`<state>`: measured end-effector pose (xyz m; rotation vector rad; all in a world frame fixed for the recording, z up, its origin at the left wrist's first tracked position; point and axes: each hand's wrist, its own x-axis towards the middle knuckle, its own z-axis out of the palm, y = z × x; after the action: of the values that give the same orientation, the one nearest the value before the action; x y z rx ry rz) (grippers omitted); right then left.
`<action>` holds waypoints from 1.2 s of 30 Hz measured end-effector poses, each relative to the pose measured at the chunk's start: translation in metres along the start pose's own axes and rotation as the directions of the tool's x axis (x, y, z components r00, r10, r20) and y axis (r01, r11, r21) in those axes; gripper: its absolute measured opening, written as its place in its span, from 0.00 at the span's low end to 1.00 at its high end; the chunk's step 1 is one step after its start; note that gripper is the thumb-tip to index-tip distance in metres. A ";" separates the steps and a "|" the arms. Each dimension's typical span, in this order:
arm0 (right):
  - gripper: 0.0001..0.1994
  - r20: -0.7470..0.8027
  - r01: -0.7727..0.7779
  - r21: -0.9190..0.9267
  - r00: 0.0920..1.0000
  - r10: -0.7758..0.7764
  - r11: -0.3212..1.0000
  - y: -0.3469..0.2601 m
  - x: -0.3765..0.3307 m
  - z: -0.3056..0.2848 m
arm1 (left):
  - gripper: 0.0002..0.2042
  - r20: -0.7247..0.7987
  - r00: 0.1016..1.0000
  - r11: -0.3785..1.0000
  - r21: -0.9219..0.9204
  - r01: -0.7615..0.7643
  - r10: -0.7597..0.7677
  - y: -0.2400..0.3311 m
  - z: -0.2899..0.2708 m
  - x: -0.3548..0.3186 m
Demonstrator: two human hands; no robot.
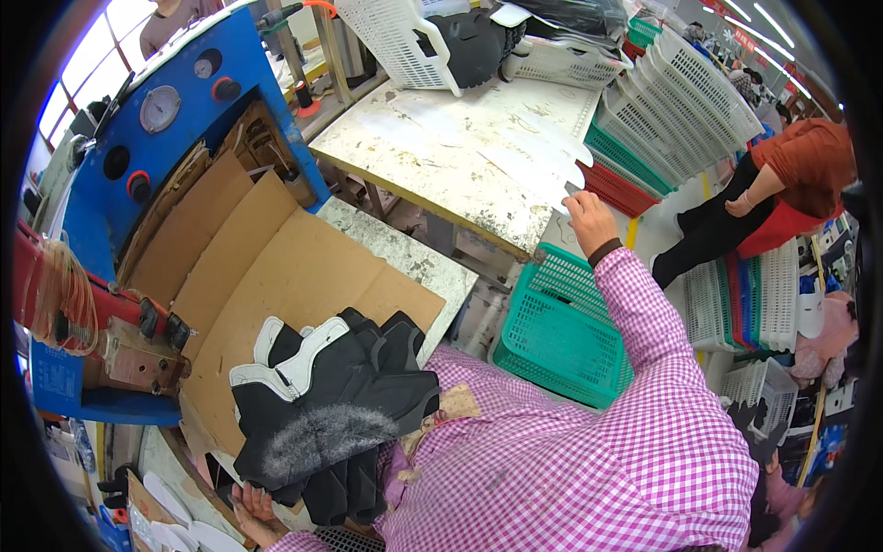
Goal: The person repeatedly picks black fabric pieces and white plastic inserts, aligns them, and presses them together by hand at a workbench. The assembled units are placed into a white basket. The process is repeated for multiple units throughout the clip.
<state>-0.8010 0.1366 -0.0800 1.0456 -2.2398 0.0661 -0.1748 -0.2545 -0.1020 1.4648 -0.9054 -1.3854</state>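
Observation:
My right hand (591, 224) reaches out to the corner of the white worktable (405, 166). Its thumb and fingers close on the end of a white insole-shaped piece (529, 184), one of several lying there. At the lower left, my left hand (258, 511) is palm up, fingers apart, beside the lower edge of a pile of black cut shoe pieces (354, 386). A grey fuzzy patch (322, 437) shows on the top black piece. Two white-edged pieces (292, 368) lie at the pile's far side. The pile rests on brown cardboard (276, 276), against my checked shirt.
A blue press machine (184, 110) with gauges stands at the left. Green baskets (570, 340) sit below my right arm. Stacked white baskets (681, 101) stand beyond the table. A person in an orange-brown top (800, 166) stands at the right. Filled white baskets (561, 64) occupy the table's far end.

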 end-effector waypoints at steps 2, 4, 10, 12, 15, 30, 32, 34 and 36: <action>0.12 0.038 0.017 -0.004 0.999 -0.017 1.000 0.007 0.003 0.012 | 0.23 -0.065 0.996 0.997 -0.041 -0.058 0.055 0.012 -0.008 -0.001; 0.07 -0.006 0.091 0.023 0.996 -0.091 0.996 0.006 0.009 0.011 | 0.22 -0.133 0.983 0.990 -0.043 -0.137 0.130 0.026 -0.012 -0.006; 0.04 -0.207 0.023 0.506 0.974 0.096 0.862 -0.042 0.039 -0.058 | 0.21 0.110 0.901 0.902 0.064 -0.427 0.419 0.064 0.042 -0.054; 0.04 -0.046 -0.108 0.803 0.969 0.242 0.587 -0.071 0.045 -0.080 | 0.23 0.463 0.807 0.901 0.037 -0.432 0.367 0.067 0.085 -0.068; 0.05 0.444 -0.402 0.886 0.880 0.171 -0.232 -0.118 0.049 -0.097 | 0.32 0.728 0.628 0.951 -0.109 -0.289 0.274 0.055 0.150 -0.092; 0.06 0.542 -0.778 0.407 0.628 -0.558 -0.479 -0.307 0.036 -0.097 | 0.29 0.627 0.575 0.820 -0.552 -0.148 0.526 0.072 0.124 -0.126; 0.08 0.517 -0.689 0.669 0.700 -0.493 -0.277 -0.312 0.048 -0.100 | 0.28 0.670 0.478 0.815 -0.380 -0.436 0.568 0.075 0.117 -0.124; 0.07 0.586 -0.717 0.684 0.650 -0.483 -0.135 -0.314 0.060 -0.107 | 0.28 0.716 0.345 0.541 -0.054 -0.839 0.607 0.078 0.116 -0.124; 0.07 0.449 -0.599 0.785 0.728 -0.518 -0.162 -0.319 0.064 -0.120 | 0.28 0.776 0.268 0.337 0.076 -0.938 0.571 0.078 0.121 -0.129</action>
<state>-0.5426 -0.0857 -0.0183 1.9944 -2.5952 2.4043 -0.3027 -0.1745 0.0184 0.5094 -2.2896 -0.7501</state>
